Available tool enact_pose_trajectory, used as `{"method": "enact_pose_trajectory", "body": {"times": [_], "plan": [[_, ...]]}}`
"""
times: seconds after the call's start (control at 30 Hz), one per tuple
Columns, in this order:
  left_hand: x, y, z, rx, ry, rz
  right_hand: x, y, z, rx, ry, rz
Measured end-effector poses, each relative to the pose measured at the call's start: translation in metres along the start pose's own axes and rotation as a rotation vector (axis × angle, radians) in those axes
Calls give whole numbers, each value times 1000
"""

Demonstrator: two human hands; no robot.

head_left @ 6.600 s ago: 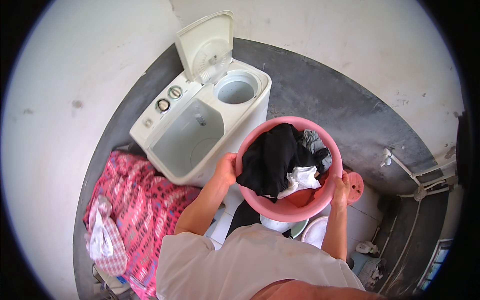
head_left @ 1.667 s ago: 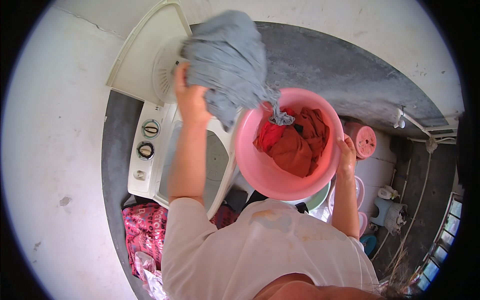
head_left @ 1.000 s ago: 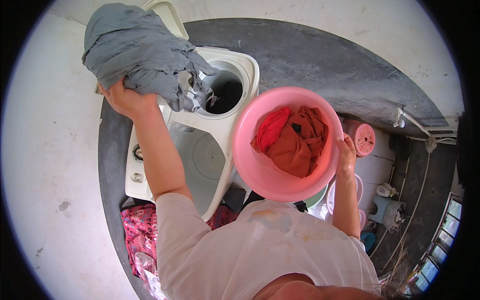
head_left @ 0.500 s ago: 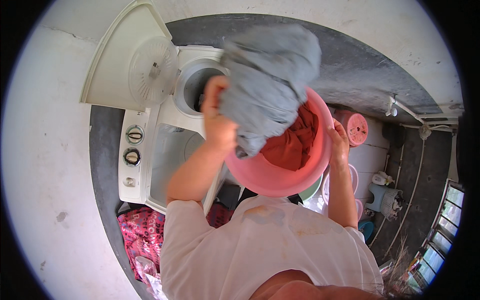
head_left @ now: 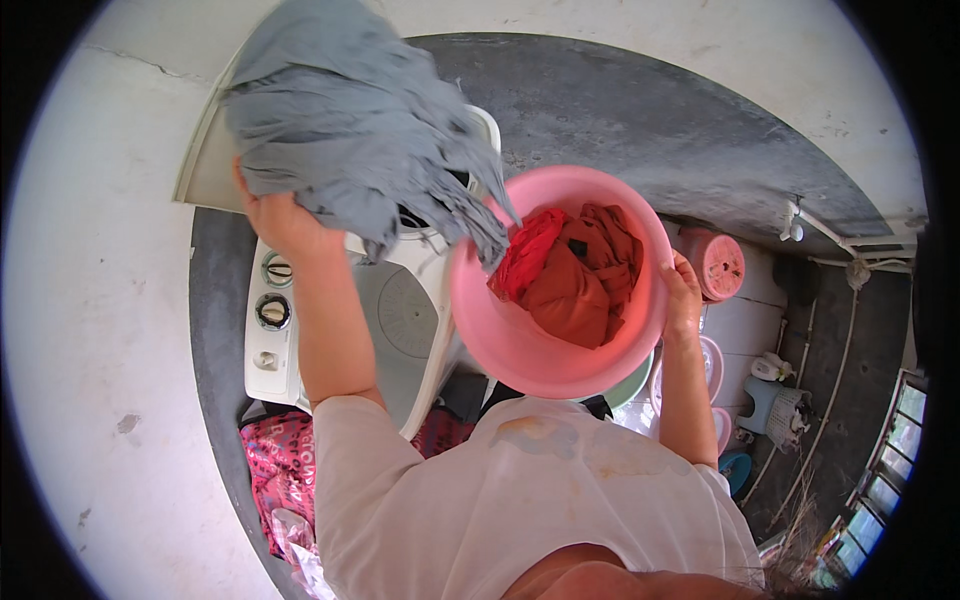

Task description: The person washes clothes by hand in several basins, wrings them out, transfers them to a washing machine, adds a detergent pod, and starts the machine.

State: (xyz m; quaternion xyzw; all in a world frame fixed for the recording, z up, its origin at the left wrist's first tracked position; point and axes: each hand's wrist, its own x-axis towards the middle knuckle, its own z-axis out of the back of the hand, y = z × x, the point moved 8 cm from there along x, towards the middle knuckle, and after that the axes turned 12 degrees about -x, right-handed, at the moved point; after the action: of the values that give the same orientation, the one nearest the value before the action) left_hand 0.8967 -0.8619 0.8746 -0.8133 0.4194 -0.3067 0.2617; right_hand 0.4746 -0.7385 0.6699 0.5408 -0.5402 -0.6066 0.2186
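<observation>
Where grey cloth (head_left: 340,120) hangs, left fingers (head_left: 246,188) partly hidden, spin tub (head_left: 412,218) mostly covered.

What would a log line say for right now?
left hand: holds grey cloth above washer | right hand: grips pink tub by rim | inside tub: red clothes

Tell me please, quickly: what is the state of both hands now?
Left hand: closed, holding up the grey cloth.
Right hand: closed on the right side of the pink basin.

Basins (head_left: 717,372) on pale tiled floor (head_left: 742,328)
</observation>
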Motion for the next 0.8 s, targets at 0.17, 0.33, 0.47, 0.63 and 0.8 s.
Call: {"method": "enact_pose_trajectory", "body": {"times": [0.17,0.33,0.47,0.63,0.8], "plan": [[20,-17,26,553,-25,-479,1,3,-2,28,5,10],[-6,138,137,1528,511,3,-3,1,-10,10,23,-1],[-158,191,47,1375,1037,410,1,2,7,-26,-67,-14],[-266,214,-4,1311,1321,735,0,3,-1,27,-20,-7],[-252,249,21,1258,1113,634,3,-5,2,41,-21,-21]]}}
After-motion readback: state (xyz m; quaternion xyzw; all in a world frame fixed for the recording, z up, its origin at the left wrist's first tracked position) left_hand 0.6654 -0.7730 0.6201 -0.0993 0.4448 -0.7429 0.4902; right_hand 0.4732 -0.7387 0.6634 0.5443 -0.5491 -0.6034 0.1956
